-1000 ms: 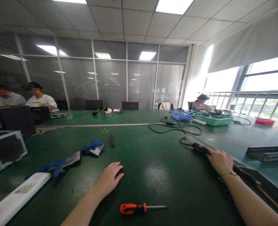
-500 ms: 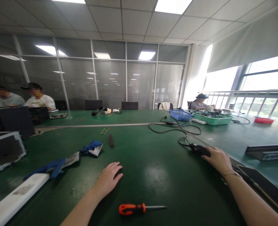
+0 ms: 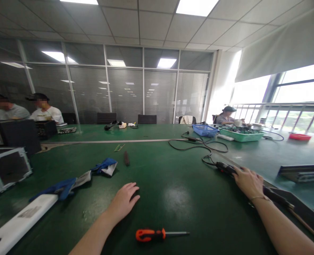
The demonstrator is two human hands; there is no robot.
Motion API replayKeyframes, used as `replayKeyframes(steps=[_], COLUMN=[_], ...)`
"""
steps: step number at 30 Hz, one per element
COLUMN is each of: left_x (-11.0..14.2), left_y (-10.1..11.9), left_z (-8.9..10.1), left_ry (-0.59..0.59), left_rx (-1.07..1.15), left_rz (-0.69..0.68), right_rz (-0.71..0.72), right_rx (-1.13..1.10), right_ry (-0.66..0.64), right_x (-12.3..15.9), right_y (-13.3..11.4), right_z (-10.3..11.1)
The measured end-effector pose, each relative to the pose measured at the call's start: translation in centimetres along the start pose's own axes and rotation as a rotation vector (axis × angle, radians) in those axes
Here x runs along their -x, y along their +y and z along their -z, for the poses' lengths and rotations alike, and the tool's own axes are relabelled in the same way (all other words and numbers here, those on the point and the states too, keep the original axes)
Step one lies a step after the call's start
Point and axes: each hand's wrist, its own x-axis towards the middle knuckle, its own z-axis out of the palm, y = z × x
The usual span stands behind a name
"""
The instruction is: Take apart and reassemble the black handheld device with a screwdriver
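Observation:
My right hand (image 3: 248, 182) is wrapped over a black corded electric screwdriver (image 3: 225, 168) on the right of the table. The tool's cord end sticks out ahead of my fingers, and its slim front end shows past my wrist, over a dark flat panel (image 3: 303, 216). Much of its middle is hidden under my palm. My left hand (image 3: 125, 200) rests on the green tabletop with fingers stretched and nothing in it. Nearer to me lies a screwdriver (image 3: 150, 234) with an orange and black handle, its shaft pointing right.
At left are blue-grey gloves (image 3: 104, 166), a long white box (image 3: 24, 219) and a metal case (image 3: 9, 171). A brown bar (image 3: 126, 158) lies ahead. The black cord (image 3: 183, 148) runs toward a blue basket (image 3: 205, 130) and a green basket (image 3: 242, 136). Other people sit farther off.
My right hand has closed further over the electric screwdriver, whose front end has lifted and swung out over the dark panel. My left hand has stayed in place.

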Motion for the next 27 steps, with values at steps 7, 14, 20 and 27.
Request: replayKeyframes(steps=[7,14,20,27], left_x=[-0.1,0.1,0.2,-0.1], left_y=[0.0,0.2,0.6,0.2], left_z=[-0.1,0.1,0.3,-0.1], left_ry=[-0.004,0.005,-0.020,0.017], left_rx=[-0.005,0.025,0.025,0.025], left_rz=[0.004,0.004,0.039,-0.001], right_rz=[0.276,0.039,0.095,0.286], right_rx=[-0.110,-0.013,-0.010,-0.032], right_ry=[0.024,0.003,-0.192,-0.306], right_x=[-0.1,-2.5,-5.3,-5.5], right_y=[-8.2,-7.5,-2.5,-2.3], right_z=[3.2,2.1,0.0,-2.8])
